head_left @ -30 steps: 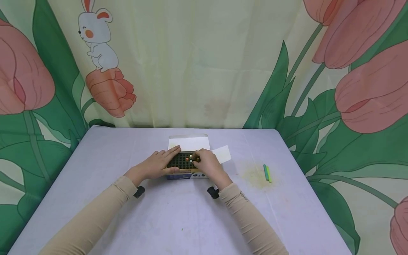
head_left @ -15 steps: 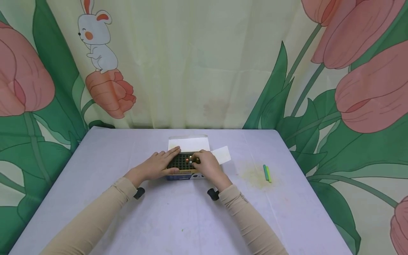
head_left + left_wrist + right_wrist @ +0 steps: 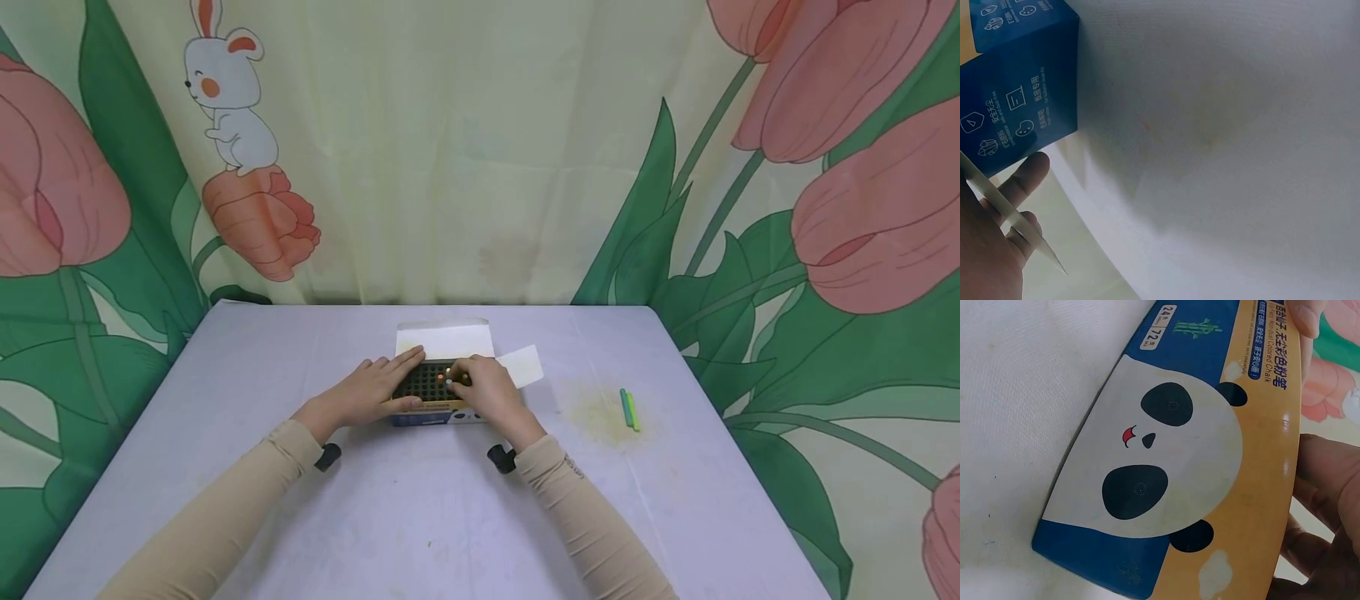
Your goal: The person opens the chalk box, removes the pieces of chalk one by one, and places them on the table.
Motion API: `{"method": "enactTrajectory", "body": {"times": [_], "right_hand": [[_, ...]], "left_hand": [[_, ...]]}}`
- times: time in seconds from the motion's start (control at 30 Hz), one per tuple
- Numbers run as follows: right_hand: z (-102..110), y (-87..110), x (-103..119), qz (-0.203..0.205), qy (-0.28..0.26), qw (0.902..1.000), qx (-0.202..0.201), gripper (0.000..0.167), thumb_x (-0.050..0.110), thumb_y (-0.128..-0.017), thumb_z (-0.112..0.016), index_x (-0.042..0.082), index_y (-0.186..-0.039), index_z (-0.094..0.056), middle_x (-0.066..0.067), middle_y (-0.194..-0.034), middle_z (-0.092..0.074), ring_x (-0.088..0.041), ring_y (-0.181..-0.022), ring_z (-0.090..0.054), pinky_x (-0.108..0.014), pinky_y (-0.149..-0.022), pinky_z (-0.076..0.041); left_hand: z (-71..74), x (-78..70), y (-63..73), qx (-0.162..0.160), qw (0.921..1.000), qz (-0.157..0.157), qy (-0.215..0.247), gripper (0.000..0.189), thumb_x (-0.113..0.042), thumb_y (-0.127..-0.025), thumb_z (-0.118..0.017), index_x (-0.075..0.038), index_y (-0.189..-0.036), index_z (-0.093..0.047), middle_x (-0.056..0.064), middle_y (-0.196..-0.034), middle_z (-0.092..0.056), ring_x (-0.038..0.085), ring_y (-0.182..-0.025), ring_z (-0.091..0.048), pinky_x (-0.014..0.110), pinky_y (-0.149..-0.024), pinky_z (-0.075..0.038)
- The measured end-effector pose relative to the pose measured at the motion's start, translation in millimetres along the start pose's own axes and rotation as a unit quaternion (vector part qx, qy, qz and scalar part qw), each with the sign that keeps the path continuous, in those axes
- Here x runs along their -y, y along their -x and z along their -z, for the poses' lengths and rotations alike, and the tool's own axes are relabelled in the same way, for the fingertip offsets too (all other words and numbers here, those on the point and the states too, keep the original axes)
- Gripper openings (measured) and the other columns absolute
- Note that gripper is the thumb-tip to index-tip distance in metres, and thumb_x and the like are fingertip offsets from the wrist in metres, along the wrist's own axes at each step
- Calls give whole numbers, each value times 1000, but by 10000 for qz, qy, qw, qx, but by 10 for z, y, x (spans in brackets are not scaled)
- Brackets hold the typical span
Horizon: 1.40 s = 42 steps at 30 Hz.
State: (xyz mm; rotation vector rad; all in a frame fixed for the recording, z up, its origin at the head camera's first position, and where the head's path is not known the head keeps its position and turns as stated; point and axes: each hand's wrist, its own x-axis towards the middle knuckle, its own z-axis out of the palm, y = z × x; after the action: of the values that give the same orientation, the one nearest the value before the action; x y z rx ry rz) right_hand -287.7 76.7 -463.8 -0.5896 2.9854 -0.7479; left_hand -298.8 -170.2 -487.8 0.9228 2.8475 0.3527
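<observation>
A: Location of chalk box [image 3: 420,418]?

B: Standing on the bench [image 3: 360,525], white flap [image 3: 450,337] opened out at the far side, perforated black tray [image 3: 426,385] exposed.

A: Condition of left hand [image 3: 367,388]?

B: Laid across the left end of the box, fingers extended, thumb at the front edge.

A: Right hand [image 3: 491,388]?

B: Positioned over the tray's right portion, fingers curled beside orange and white tips [image 3: 441,378]. Unable to tell whether clamped on one.

A: Loose items?

B: Well to the right: teal stick [image 3: 626,408] and yellow-green stick [image 3: 634,412], lying side by side.
</observation>
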Motion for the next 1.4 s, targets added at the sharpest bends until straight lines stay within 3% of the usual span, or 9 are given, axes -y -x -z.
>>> {"method": "enactTrajectory", "body": {"times": [0.27,0.83,1.4], "right_hand": [[7,-15,2,198,14,9998,-58,12,22,-99,-73,15,-109,-75,-2,-105,-75,-16,-88,-68,-31,-78,-55],[0,11,53,89,214,9997,-116,14,23,-101,-69,18,-114,-71,-2,-98,-77,-15,-80,-69,-31,-69,-54],[58,6,98,10,321,9995,38,19,31,-106,-59,21,-123,-63,2,-74,-65,-12,-54,-50,-27,-50,-38]], "left_hand": [[18,-5,-1,-81,10000,-21,12,87,-66,-103,-46,-17,-168,-14,2,-175,-14,39,-139,-49,64,-110,-36],[1,-6,-8,-16,10000,-28,15,89,-70,-102,-42,-17,-168,-14,2,-175,-13,40,-139,-48,63,-109,-37],[3,-3,4,-41,10000,-20,28,89,-70,-102,-43,-19,-168,-13,2,-175,-14,41,-141,-47,64,-109,-36]]}}
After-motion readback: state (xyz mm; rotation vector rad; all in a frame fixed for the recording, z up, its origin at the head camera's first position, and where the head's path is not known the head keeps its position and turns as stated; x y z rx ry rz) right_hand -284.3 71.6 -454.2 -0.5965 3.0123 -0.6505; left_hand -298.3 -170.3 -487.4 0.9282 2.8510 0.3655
